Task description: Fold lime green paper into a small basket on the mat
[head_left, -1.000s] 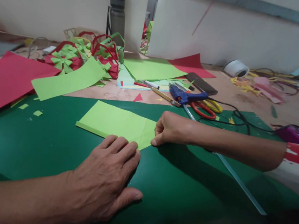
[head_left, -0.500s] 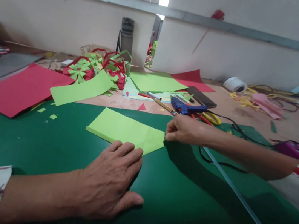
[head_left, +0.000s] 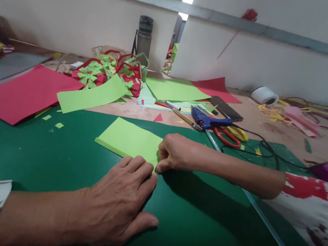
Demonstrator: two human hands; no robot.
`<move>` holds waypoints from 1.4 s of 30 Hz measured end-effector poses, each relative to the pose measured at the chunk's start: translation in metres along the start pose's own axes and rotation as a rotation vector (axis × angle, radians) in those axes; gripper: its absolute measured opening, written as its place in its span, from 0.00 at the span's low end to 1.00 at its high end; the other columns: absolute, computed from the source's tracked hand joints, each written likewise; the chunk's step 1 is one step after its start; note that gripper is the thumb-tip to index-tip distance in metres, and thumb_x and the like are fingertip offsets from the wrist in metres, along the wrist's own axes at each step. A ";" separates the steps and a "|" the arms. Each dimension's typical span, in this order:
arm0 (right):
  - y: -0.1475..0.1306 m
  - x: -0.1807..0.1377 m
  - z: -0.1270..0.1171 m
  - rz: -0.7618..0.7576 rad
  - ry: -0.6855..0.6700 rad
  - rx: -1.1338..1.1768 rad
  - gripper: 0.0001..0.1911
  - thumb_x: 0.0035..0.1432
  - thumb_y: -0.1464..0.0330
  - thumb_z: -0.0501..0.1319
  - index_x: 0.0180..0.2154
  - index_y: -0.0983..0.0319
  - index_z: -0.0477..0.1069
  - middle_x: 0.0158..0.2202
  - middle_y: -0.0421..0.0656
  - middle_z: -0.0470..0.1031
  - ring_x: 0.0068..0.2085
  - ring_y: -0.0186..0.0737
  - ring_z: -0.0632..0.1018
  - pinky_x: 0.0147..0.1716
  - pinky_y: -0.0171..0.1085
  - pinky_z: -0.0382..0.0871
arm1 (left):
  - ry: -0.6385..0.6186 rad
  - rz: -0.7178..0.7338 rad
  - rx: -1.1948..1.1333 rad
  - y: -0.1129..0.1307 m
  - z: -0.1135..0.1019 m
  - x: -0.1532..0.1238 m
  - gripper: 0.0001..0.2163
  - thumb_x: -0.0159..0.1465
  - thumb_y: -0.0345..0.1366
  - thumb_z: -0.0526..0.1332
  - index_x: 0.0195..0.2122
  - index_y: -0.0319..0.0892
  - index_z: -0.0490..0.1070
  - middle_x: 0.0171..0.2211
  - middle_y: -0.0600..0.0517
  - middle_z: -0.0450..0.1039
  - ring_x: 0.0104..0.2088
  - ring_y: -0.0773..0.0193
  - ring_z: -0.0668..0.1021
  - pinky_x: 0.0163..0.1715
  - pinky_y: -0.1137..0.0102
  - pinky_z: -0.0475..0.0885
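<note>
So the table [head_left: 281, 134] had a green mat [head_left: 50, 162] under the light-green paper [head_left: 130, 136], mid-scene, with the left hand [head_left: 121, 198] resting thumb-out on its near edge and the right hand [head_left: 174, 152] seemingly clamped on its right end, so it kinda looked like a folding step that next called for firm pressing.

2 hands [head_left: 122, 200] [head_left: 176, 152] | 1 folded sheet [head_left: 131, 138] | 1 glue gun [head_left: 210, 120]

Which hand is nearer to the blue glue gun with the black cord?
Right. The right hand is on the near side of the blue glue gun, a little to its left; the left hand is farther off, closer to the camera and further left.
</note>
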State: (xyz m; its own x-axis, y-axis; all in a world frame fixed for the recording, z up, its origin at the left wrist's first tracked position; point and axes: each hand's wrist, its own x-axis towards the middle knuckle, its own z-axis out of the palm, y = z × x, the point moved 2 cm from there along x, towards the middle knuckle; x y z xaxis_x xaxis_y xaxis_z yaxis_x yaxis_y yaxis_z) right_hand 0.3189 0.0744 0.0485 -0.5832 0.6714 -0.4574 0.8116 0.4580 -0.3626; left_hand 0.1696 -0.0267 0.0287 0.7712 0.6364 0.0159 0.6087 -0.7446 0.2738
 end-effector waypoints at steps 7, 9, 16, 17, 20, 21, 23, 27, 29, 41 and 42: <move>0.011 0.010 -0.011 0.079 -0.040 0.057 0.11 0.43 0.62 0.66 0.21 0.63 0.71 0.17 0.38 0.71 0.21 0.34 0.72 0.18 0.30 0.59 | -0.003 -0.003 -0.012 0.002 0.000 0.000 0.20 0.65 0.50 0.52 0.48 0.40 0.64 0.41 0.44 0.63 0.40 0.51 0.62 0.41 0.53 0.62; 0.015 0.012 -0.015 0.104 -0.026 0.068 0.10 0.43 0.63 0.66 0.21 0.63 0.71 0.17 0.39 0.72 0.21 0.35 0.73 0.19 0.30 0.60 | -0.002 -0.006 -0.013 0.001 0.000 0.000 0.20 0.64 0.50 0.52 0.47 0.39 0.65 0.41 0.44 0.63 0.40 0.51 0.62 0.41 0.53 0.62; 0.030 0.009 -0.023 0.173 0.035 0.150 0.10 0.47 0.64 0.64 0.23 0.65 0.71 0.16 0.38 0.69 0.21 0.33 0.72 0.19 0.29 0.62 | 0.033 0.037 0.012 0.000 0.002 -0.002 0.21 0.65 0.50 0.51 0.49 0.38 0.64 0.51 0.42 0.62 0.51 0.45 0.60 0.50 0.49 0.57; 0.029 0.006 -0.021 0.176 0.058 0.157 0.10 0.48 0.64 0.62 0.24 0.65 0.70 0.17 0.38 0.69 0.21 0.32 0.71 0.18 0.28 0.61 | 0.033 0.038 0.012 0.000 0.003 -0.002 0.21 0.65 0.51 0.51 0.49 0.38 0.64 0.51 0.42 0.62 0.51 0.45 0.60 0.50 0.49 0.57; 0.018 -0.006 -0.010 0.153 0.082 0.178 0.12 0.52 0.61 0.59 0.26 0.64 0.71 0.19 0.38 0.70 0.21 0.31 0.71 0.19 0.28 0.60 | 0.038 0.039 0.011 0.000 0.004 -0.002 0.21 0.65 0.50 0.52 0.47 0.37 0.65 0.49 0.42 0.63 0.49 0.45 0.61 0.50 0.49 0.58; 0.013 -0.010 -0.005 0.144 0.065 0.181 0.13 0.52 0.61 0.58 0.26 0.64 0.71 0.18 0.38 0.70 0.21 0.31 0.71 0.19 0.28 0.60 | 0.039 0.039 0.011 0.000 0.004 -0.002 0.20 0.65 0.50 0.52 0.47 0.37 0.65 0.48 0.42 0.63 0.49 0.46 0.61 0.49 0.49 0.59; 0.004 -0.015 0.006 0.138 0.023 0.168 0.14 0.50 0.59 0.60 0.23 0.64 0.71 0.16 0.38 0.68 0.19 0.31 0.69 0.17 0.29 0.57 | 0.035 0.037 0.004 0.000 0.004 -0.002 0.19 0.64 0.49 0.53 0.45 0.37 0.65 0.46 0.42 0.63 0.46 0.47 0.62 0.48 0.50 0.60; 0.001 -0.016 0.014 0.141 0.029 0.114 0.15 0.44 0.57 0.63 0.19 0.63 0.71 0.14 0.36 0.63 0.19 0.32 0.64 0.17 0.32 0.52 | 0.028 0.036 -0.012 0.001 0.003 -0.002 0.19 0.64 0.49 0.54 0.44 0.37 0.65 0.46 0.42 0.63 0.45 0.48 0.62 0.47 0.50 0.61; 0.005 -0.015 0.013 0.144 0.023 0.108 0.15 0.43 0.57 0.64 0.19 0.63 0.71 0.14 0.36 0.62 0.19 0.32 0.64 0.17 0.32 0.52 | 0.019 0.036 -0.008 0.000 0.003 -0.002 0.19 0.64 0.50 0.53 0.45 0.38 0.65 0.47 0.42 0.63 0.46 0.47 0.62 0.47 0.49 0.60; 0.046 -0.027 0.006 0.237 0.009 0.141 0.15 0.47 0.57 0.62 0.21 0.62 0.68 0.14 0.36 0.65 0.17 0.32 0.67 0.16 0.30 0.55 | 0.009 0.032 -0.018 0.001 0.001 -0.002 0.20 0.65 0.49 0.53 0.50 0.38 0.63 0.46 0.42 0.63 0.45 0.47 0.62 0.46 0.49 0.61; 0.049 -0.028 0.004 0.240 0.012 0.137 0.15 0.48 0.57 0.61 0.21 0.62 0.67 0.14 0.36 0.65 0.18 0.32 0.67 0.16 0.30 0.55 | 0.009 0.030 -0.016 0.001 0.001 -0.002 0.20 0.65 0.49 0.53 0.50 0.38 0.64 0.46 0.42 0.63 0.45 0.48 0.63 0.46 0.50 0.61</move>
State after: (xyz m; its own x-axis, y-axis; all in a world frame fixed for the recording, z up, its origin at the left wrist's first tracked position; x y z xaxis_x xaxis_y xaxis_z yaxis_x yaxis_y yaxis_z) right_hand 0.3752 0.0753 0.0402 -0.3733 0.7585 -0.5342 0.9141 0.2023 -0.3515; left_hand 0.1688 -0.0291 0.0279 0.7877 0.6152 0.0328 0.5819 -0.7604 0.2883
